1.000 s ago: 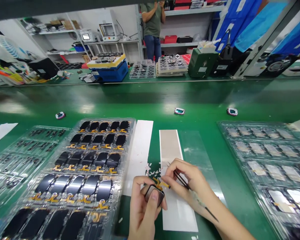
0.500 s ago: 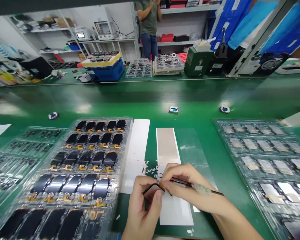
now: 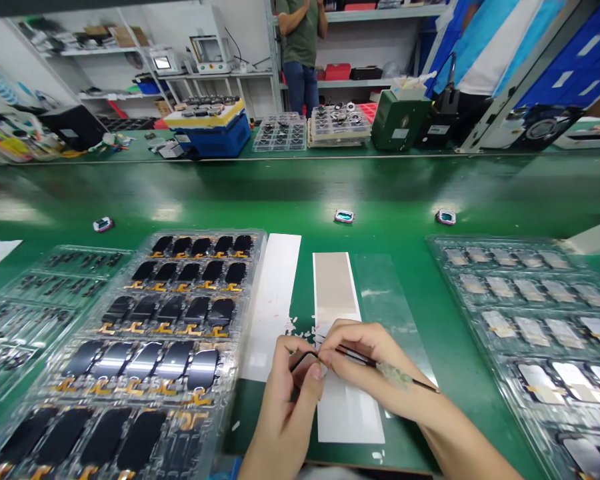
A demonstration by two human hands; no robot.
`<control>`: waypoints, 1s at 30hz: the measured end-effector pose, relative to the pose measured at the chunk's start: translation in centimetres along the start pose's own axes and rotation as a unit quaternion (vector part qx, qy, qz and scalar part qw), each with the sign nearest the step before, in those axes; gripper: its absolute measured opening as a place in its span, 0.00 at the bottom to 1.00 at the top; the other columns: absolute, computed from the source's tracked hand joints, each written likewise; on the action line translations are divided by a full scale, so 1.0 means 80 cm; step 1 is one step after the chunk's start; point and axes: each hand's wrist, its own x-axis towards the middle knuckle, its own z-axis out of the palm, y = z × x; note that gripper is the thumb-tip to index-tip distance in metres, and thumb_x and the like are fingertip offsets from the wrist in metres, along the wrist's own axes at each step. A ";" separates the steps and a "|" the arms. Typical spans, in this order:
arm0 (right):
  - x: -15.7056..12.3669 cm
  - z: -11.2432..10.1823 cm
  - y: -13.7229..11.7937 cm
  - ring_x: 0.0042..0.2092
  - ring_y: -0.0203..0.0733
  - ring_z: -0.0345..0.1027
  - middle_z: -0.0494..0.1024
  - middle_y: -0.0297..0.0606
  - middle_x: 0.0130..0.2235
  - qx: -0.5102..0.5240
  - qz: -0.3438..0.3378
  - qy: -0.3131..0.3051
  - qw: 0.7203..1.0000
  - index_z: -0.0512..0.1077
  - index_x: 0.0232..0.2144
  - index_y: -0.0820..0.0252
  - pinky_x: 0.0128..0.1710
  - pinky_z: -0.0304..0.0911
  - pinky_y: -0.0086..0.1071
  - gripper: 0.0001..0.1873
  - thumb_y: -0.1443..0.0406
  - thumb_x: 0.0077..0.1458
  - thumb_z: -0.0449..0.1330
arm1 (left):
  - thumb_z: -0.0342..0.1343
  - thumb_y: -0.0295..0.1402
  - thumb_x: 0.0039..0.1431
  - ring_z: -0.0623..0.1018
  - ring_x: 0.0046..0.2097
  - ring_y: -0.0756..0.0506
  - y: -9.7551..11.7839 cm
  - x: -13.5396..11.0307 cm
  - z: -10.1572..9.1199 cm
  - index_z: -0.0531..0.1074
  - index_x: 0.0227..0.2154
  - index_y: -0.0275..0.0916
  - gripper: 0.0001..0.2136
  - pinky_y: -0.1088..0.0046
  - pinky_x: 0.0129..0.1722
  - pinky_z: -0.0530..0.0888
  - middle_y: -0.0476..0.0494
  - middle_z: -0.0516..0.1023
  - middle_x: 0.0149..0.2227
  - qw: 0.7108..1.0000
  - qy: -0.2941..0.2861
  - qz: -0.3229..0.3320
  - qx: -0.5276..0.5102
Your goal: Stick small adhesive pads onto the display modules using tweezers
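Observation:
My left hand (image 3: 287, 407) pinches a small dark screen part (image 3: 303, 362) between thumb and fingers, just above the green bench. My right hand (image 3: 367, 363) grips thin black tweezers (image 3: 380, 365), whose tip meets the part's right edge. Both hands hover over a white backing strip (image 3: 347, 413) with a brownish upper section. Small white scraps (image 3: 300, 330) lie scattered just beyond my fingers.
A clear tray of black screens with orange flex tails (image 3: 180, 313) lies to the left, a tray of pale parts (image 3: 535, 320) to the right. A second white strip (image 3: 275, 300) lies between. Three small pink-rimmed parts (image 3: 344, 216) sit on the belt. A person (image 3: 300, 47) stands by far shelves.
The tweezers swung from steep to nearly level, and their tip came in against the part. My left hand tilted the part and drew it closer to my right hand.

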 end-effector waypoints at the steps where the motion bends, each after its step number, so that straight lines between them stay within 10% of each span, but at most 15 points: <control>1: 0.001 0.001 -0.001 0.34 0.37 0.67 0.74 0.35 0.33 -0.002 -0.003 0.003 1.000 0.78 0.33 0.59 0.34 0.61 0.30 0.12 0.59 0.65 0.60 | 0.55 0.50 0.66 0.62 0.26 0.51 0.001 0.001 0.000 0.63 0.40 0.42 0.15 0.77 0.27 0.61 0.56 0.61 0.25 1.000 0.002 -0.002 0.000; 9: 0.001 0.006 -0.003 0.34 0.37 0.72 0.77 0.36 0.32 0.050 -0.006 0.004 0.999 0.74 0.33 0.60 0.36 0.65 0.31 0.12 0.59 0.65 0.60 | 0.56 0.45 0.66 0.67 0.29 0.51 0.008 0.004 0.003 0.64 0.40 0.43 0.12 0.77 0.32 0.65 0.53 0.67 0.28 0.999 0.008 -0.019 -0.026; 30: -0.005 0.012 -0.003 0.35 0.35 0.70 0.74 0.32 0.33 -0.192 -0.096 0.121 0.969 0.73 0.36 0.55 0.35 0.65 0.28 0.07 0.69 0.64 0.56 | 0.50 0.46 0.71 0.65 0.31 0.50 -0.003 0.006 -0.002 0.61 0.45 0.44 0.12 0.77 0.31 0.65 0.53 0.64 0.29 0.998 -0.019 -0.017 0.059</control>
